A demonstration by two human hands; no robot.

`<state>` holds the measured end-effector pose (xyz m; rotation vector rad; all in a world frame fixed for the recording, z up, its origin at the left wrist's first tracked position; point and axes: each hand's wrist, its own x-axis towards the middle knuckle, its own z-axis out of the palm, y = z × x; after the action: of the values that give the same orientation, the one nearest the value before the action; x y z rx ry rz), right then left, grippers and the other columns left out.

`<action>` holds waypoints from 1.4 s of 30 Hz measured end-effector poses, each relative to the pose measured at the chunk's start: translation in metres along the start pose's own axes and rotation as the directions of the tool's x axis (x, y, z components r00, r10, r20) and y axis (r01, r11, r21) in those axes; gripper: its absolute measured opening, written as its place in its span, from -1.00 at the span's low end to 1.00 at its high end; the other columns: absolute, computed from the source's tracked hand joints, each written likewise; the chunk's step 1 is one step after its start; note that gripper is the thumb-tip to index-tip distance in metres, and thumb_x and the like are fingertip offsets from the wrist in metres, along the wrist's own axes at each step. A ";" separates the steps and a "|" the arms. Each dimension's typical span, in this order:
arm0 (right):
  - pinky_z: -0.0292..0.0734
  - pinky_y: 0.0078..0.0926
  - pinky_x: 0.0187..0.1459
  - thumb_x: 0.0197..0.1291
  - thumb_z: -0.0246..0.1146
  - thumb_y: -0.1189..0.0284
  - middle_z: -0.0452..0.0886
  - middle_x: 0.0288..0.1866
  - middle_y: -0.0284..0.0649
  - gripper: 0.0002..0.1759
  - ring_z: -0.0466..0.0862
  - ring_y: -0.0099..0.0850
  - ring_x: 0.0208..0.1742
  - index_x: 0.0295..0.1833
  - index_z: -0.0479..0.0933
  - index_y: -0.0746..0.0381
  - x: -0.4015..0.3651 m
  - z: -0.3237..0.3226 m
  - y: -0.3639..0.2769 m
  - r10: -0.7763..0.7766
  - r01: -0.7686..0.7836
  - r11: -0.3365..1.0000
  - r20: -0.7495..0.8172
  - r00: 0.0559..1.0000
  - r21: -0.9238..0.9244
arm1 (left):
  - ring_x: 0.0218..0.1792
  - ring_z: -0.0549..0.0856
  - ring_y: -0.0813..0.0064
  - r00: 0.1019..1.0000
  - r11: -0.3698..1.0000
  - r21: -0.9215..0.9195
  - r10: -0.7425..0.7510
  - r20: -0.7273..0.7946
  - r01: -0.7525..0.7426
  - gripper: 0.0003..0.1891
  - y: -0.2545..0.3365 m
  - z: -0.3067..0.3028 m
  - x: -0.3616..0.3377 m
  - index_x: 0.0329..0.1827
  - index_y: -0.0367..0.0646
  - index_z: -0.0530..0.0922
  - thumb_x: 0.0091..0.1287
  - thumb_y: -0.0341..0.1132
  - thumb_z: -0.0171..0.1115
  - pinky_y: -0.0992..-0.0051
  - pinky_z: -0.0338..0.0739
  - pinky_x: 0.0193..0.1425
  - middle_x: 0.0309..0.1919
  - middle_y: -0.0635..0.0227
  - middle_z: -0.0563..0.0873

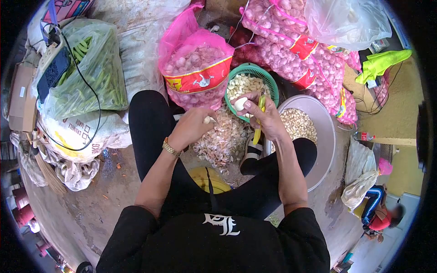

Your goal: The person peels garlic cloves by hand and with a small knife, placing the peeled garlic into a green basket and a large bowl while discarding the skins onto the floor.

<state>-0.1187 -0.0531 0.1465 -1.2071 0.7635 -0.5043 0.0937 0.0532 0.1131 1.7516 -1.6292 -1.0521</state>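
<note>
Just by basket rim (pixel 249 67), pinched clove (pixel 240 104).

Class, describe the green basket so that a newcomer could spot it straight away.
From the pink mesh bag with the red label, look just right. There sits a round green basket holding pale peeled cloves. Its green, slotted sides set it apart from the larger, pale basin beside it.

Between 2 knees, a gap opens over the peel pile (pixel 218 145). Ahead, 1 pink mesh sack (pixel 195 75) and 1 green basket (pixel 271 82) block the way; 1 wide basin (pixel 325 150) blocks the right.
</note>
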 end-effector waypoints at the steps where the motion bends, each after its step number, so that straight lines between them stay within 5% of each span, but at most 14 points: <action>1: 0.29 -0.79 -0.59 0.32 0.28 0.26 0.68 -0.11 -0.24 -0.68 0.68 -0.58 -0.22 0.06 0.47 0.21 0.000 0.001 0.000 -0.001 0.001 1.000 0.001 1.000 0.000 | -0.17 0.69 0.05 0.999 1.000 -0.021 -0.006 -0.045 0.005 -0.75 0.000 -0.001 0.000 -0.17 -0.23 0.65 0.12 -0.31 0.32 0.20 0.52 -0.06 -0.28 -0.01 0.70; 5: 0.24 -0.77 -0.60 0.30 0.30 0.33 0.68 -0.08 -0.24 -0.69 0.70 -0.55 -0.14 0.07 0.48 0.22 0.000 0.004 -0.001 0.025 -0.025 0.999 0.014 1.000 -0.036 | -0.14 0.68 0.06 0.996 0.997 0.002 -0.077 -0.046 0.077 -0.75 0.012 -0.006 -0.003 -0.17 -0.24 0.66 0.13 -0.31 0.32 0.22 0.51 -0.03 -0.25 -0.02 0.70; 8: 0.22 -0.77 -0.61 0.28 0.32 0.37 0.67 -0.10 -0.28 -0.69 0.69 -0.57 -0.17 0.07 0.49 0.22 -0.001 0.009 -0.003 -0.002 0.003 0.999 0.024 1.000 -0.032 | -0.15 0.67 0.03 0.992 0.995 -0.074 0.056 -0.113 -0.065 -0.71 0.000 0.003 -0.001 -0.15 -0.27 0.65 0.13 -0.27 0.34 0.22 0.50 0.00 -0.26 -0.01 0.69; 11: 0.21 -0.77 -0.61 0.25 0.33 0.42 0.66 -0.11 -0.30 -0.73 0.64 -0.63 -0.28 0.03 0.54 0.24 -0.002 0.014 -0.007 -0.040 0.042 0.995 0.022 0.999 -0.089 | -0.35 0.69 0.25 0.999 0.997 -0.079 0.019 -0.037 -0.022 -0.70 0.006 0.002 0.003 -0.13 -0.27 0.65 0.20 -0.22 0.36 0.35 0.55 -0.18 -0.35 0.16 0.71; 13: 0.21 -0.77 -0.61 0.23 0.34 0.46 0.66 -0.10 -0.31 -0.77 0.60 -0.66 -0.34 -0.01 0.57 0.24 -0.003 0.015 -0.007 -0.050 0.052 0.987 0.016 0.999 -0.149 | -0.51 0.62 0.62 0.993 0.779 -0.616 -0.079 0.085 0.115 -0.71 0.014 0.004 0.006 -0.11 -0.22 0.65 0.29 -0.17 0.35 0.57 0.50 -0.42 -0.44 0.41 0.67; 15: 0.46 -0.67 -0.15 0.20 0.36 0.53 0.66 -0.05 -0.34 -0.83 0.57 -0.65 -0.22 -0.08 0.66 0.24 -0.003 0.016 -0.004 -0.103 0.098 0.981 -0.022 0.994 -0.165 | -0.54 0.56 0.73 0.984 0.699 -0.693 -0.134 0.120 0.179 -0.71 0.024 0.000 0.005 -0.09 -0.19 0.65 0.32 -0.14 0.34 0.66 0.44 -0.49 -0.46 0.49 0.63; 16: 0.46 -0.67 -0.15 0.20 0.36 0.53 0.66 -0.05 -0.34 -0.83 0.57 -0.65 -0.22 -0.08 0.66 0.24 -0.001 0.016 0.002 -0.102 0.098 0.982 -0.022 0.994 -0.165 | -0.58 0.51 0.85 0.970 0.605 -0.759 -0.186 0.159 0.240 -0.71 0.027 -0.001 0.005 -0.08 -0.16 0.64 0.34 -0.12 0.33 0.75 0.38 -0.56 -0.48 0.57 0.60; 18: 0.48 -0.65 -0.13 0.18 0.36 0.56 0.64 -0.08 -0.32 -0.83 0.58 -0.62 -0.18 -0.09 0.67 0.25 0.005 0.015 0.012 -0.346 0.345 0.922 0.026 0.938 -0.178 | -0.59 0.51 0.85 0.966 0.577 -0.777 -0.203 0.162 0.252 -0.69 0.024 0.003 0.008 -0.04 -0.17 0.63 0.35 -0.12 0.32 0.76 0.37 -0.60 -0.49 0.57 0.60; 21: 0.49 -0.61 -0.11 0.17 0.36 0.58 0.65 -0.12 -0.28 -0.82 0.60 -0.58 -0.15 -0.08 0.68 0.27 0.010 0.010 0.012 -0.455 0.463 0.849 0.094 0.886 -0.255 | -0.61 0.51 0.83 0.966 0.462 -0.852 -0.190 0.177 0.247 -0.67 0.022 0.002 0.008 0.01 -0.18 0.60 0.37 -0.12 0.29 0.77 0.38 -0.63 -0.50 0.56 0.60; 22: 0.49 -0.61 -0.11 0.17 0.36 0.58 0.65 -0.12 -0.28 -0.82 0.60 -0.58 -0.15 -0.08 0.68 0.27 0.010 0.011 0.012 -0.455 0.463 0.849 0.094 0.885 -0.255 | -0.61 0.52 0.82 0.970 0.371 -0.899 -0.161 0.184 0.232 -0.66 0.022 0.001 0.008 0.02 -0.19 0.60 0.37 -0.11 0.28 0.77 0.40 -0.63 -0.50 0.55 0.59; 42: 0.54 -0.67 -0.17 0.20 0.28 0.62 0.71 -0.21 -0.24 -0.85 0.64 -0.63 -0.21 -0.11 0.66 0.37 0.008 0.014 0.008 -0.382 0.371 0.889 0.011 0.924 -0.269 | -0.60 0.51 0.83 0.988 0.421 -0.906 -0.154 -0.021 0.046 -0.75 0.026 0.007 0.017 -0.06 -0.17 0.58 0.35 -0.22 0.32 0.79 0.38 -0.60 -0.47 0.57 0.60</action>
<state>-0.1029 -0.0478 0.1390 -1.6164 0.6456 -0.7662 0.0724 0.0340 0.1267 1.0786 -0.5795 -1.4810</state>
